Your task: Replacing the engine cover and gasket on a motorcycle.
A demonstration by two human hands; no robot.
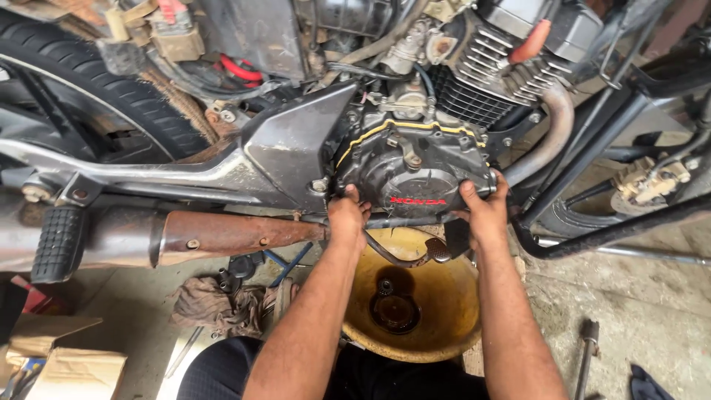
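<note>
Concrete floor [637,311] below; my left hand [346,216] and right hand [485,213] clamp opposite lower edges of the engine cover [415,167], fingers curled (its width spans between them), oil pan [415,304] beneath.

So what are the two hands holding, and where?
Both grip the black engine side cover: the left hand at its lower left edge, the right hand at its lower right edge.

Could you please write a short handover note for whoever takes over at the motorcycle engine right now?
Left hand grips the left lower edge of the black engine side cover; right hand grips its right lower edge. The cover sits against the engine, a yellowish gasket line showing along its top. A yellow drain pan with dark oil stands directly below. Rag and tools lie on the floor to the left.
</note>
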